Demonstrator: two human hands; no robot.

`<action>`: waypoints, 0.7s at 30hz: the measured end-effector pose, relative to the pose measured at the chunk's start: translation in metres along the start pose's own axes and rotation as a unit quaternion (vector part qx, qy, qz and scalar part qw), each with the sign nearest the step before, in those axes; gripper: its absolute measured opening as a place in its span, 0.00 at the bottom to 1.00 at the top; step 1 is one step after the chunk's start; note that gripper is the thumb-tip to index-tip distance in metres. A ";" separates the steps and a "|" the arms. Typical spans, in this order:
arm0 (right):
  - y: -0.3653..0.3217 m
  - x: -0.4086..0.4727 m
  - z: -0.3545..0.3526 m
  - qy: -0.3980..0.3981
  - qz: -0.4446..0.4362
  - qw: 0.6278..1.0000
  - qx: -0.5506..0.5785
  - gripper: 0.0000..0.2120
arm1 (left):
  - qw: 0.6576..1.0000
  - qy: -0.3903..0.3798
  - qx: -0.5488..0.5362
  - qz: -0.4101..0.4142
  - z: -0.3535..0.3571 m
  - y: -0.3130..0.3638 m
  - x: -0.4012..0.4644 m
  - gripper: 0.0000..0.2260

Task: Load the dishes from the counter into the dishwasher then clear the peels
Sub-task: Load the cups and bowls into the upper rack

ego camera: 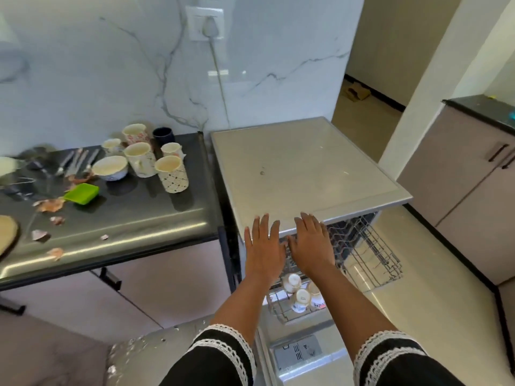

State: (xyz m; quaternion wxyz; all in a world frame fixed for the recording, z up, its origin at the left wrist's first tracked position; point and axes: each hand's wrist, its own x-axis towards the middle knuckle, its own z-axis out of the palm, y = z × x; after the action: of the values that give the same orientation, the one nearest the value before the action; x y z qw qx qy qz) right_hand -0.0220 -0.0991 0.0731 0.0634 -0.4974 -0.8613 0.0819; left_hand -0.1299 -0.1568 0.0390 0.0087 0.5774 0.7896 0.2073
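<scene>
The dishwasher (pixel 301 168) stands right of the dark counter (pixel 133 215), with its door (pixel 301 355) folded down. Its upper rack (pixel 370 254) is pulled out and holds three upturned cups (pixel 302 298). My left hand (pixel 263 246) and my right hand (pixel 312 243) hover flat, fingers straight, over the rack's front near the dishwasher's top edge, holding nothing. On the counter stand several mugs (pixel 171 174), a bowl (pixel 110 167), cutlery (pixel 75 162) and a green tray (pixel 82 193). Peels (pixel 50 204) lie scattered along the counter's left front.
A power cord (pixel 220 82) runs from a wall socket down behind the dishwasher. A plate's edge (pixel 7 235) shows at the far left. Cabinets (pixel 471 174) stand to the right across a strip of pale floor. Peel bits lie on the floor (pixel 133 349) below the counter.
</scene>
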 end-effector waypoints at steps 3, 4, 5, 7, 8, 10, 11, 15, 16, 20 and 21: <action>-0.035 0.009 0.000 0.005 -0.043 0.999 -0.004 0.26 | 0.999 0.012 0.013 -0.047 -0.019 -0.031 -0.004 0.24; -0.047 0.013 0.001 0.005 -0.056 0.998 -0.007 0.26 | 0.998 0.020 0.015 -0.057 -0.025 -0.044 -0.004 0.24; -0.059 0.018 0.002 0.007 -0.069 0.998 -0.006 0.26 | 0.997 0.031 0.018 -0.068 -0.030 -0.056 -0.003 0.24; -0.085 0.030 0.006 0.012 -0.093 0.996 0.009 0.26 | 0.994 0.049 0.017 -0.095 -0.042 -0.082 0.002 0.25; -0.096 0.036 0.007 0.015 -0.102 0.995 0.020 0.26 | 0.993 0.056 0.009 -0.108 -0.048 -0.092 0.004 0.25; -0.120 0.049 0.012 0.019 -0.115 0.992 0.038 0.26 | 0.989 0.050 -0.014 -0.141 -0.057 -0.117 0.010 0.24; -0.132 0.056 0.016 0.022 -0.121 0.992 0.040 0.25 | 0.986 0.053 -0.024 -0.155 -0.060 -0.129 0.014 0.24; -0.171 0.081 0.029 0.025 -0.146 0.988 0.042 0.25 | 0.979 0.067 -0.023 -0.191 -0.071 -0.174 0.031 0.24; -0.179 0.088 0.033 0.021 -0.147 0.988 0.043 0.26 | 0.978 0.062 -0.021 -0.198 -0.073 -0.184 0.036 0.24; -0.209 0.116 0.046 0.014 -0.147 0.987 0.058 0.26 | 0.974 0.070 -0.039 -0.214 -0.081 -0.219 0.058 0.24; -0.216 0.124 0.049 0.012 -0.146 0.987 0.062 0.26 | 0.973 0.071 -0.046 -0.216 -0.083 -0.227 0.064 0.24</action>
State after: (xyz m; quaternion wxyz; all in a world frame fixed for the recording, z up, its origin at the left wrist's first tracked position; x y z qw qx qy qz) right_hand -0.2757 -0.1015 0.0721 0.1156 -0.3623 -0.9172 0.1190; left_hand -0.3786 -0.1806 0.0523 0.0238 0.3765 0.8838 0.2766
